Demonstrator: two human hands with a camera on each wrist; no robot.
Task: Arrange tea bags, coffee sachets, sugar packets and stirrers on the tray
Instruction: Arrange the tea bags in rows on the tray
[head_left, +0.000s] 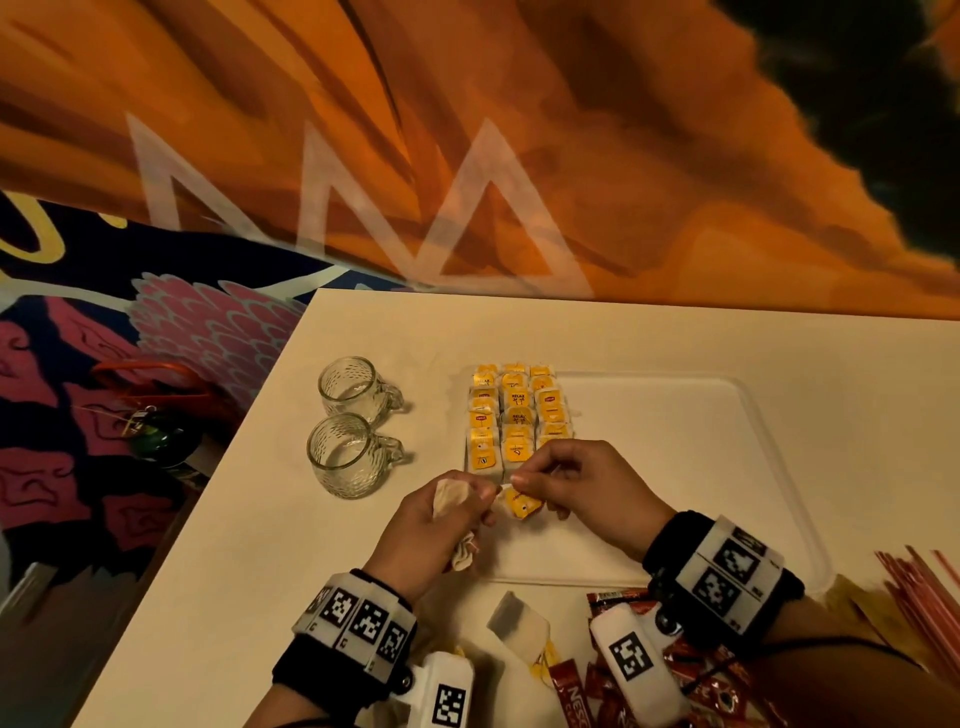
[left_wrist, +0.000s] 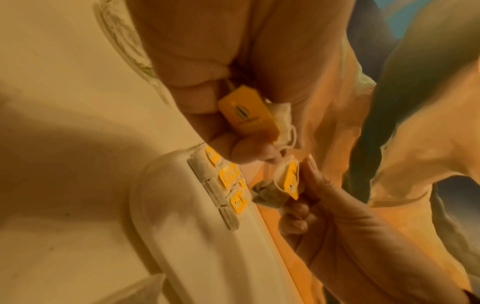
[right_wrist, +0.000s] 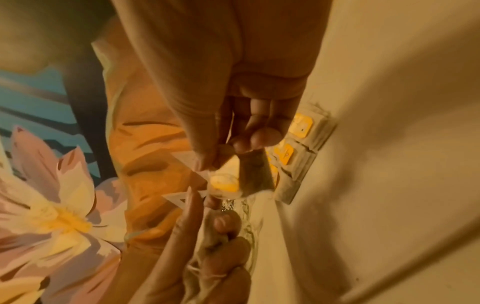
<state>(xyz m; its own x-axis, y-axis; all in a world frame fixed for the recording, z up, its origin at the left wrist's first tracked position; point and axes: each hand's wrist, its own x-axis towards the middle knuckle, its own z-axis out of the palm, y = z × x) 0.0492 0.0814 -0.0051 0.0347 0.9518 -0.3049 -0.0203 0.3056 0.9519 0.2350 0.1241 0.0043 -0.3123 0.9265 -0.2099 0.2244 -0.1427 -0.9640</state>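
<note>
A white tray (head_left: 727, 415) lies on the table, with several yellow-tagged tea bags (head_left: 514, 415) laid in neat rows at its left end. Just in front of those rows, my right hand (head_left: 522, 482) pinches one tea bag (head_left: 519, 505) by its top, the yellow tag hanging down. My left hand (head_left: 485, 493) grips a crumpled bunch of tea bags (head_left: 452, 496) and touches the same bag's string. The left wrist view shows a yellow tag (left_wrist: 246, 113) in my left palm and the pinched bag (left_wrist: 288, 181). In the right wrist view the pinched bag (right_wrist: 233, 174) hangs above the rows (right_wrist: 298, 148).
Two empty glass mugs (head_left: 353, 389) (head_left: 343, 454) stand left of the tray. Red coffee sachets (head_left: 571, 691) and a loose tea bag (head_left: 519, 623) lie at the table's near edge. Thin red stirrers (head_left: 919, 582) lie at the near right. An orange painted wall rises behind the table.
</note>
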